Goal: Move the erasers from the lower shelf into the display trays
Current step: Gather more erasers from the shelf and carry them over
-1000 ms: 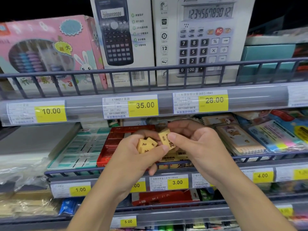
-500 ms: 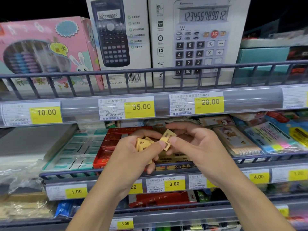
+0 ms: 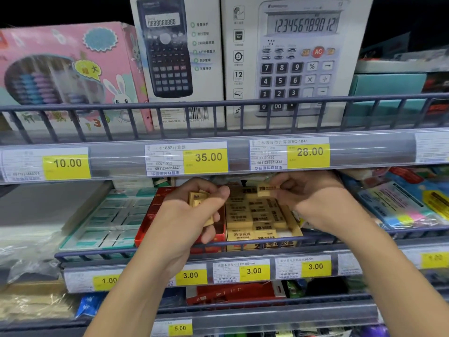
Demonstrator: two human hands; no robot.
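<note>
The left hand [image 3: 194, 215] grips several yellow erasers [image 3: 198, 200] just above the shelf rail [image 3: 267, 242]. The right hand [image 3: 313, 200] pinches one eraser [image 3: 266, 189] over the display tray [image 3: 255, 215], tight beneath the price strip [image 3: 364, 152].

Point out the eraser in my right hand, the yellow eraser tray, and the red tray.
eraser [image 3: 266, 189], head view, its printed top face.
yellow eraser tray [image 3: 261, 245], head view, its front wall.
red tray [image 3: 155, 210], head view, its left side.
</note>
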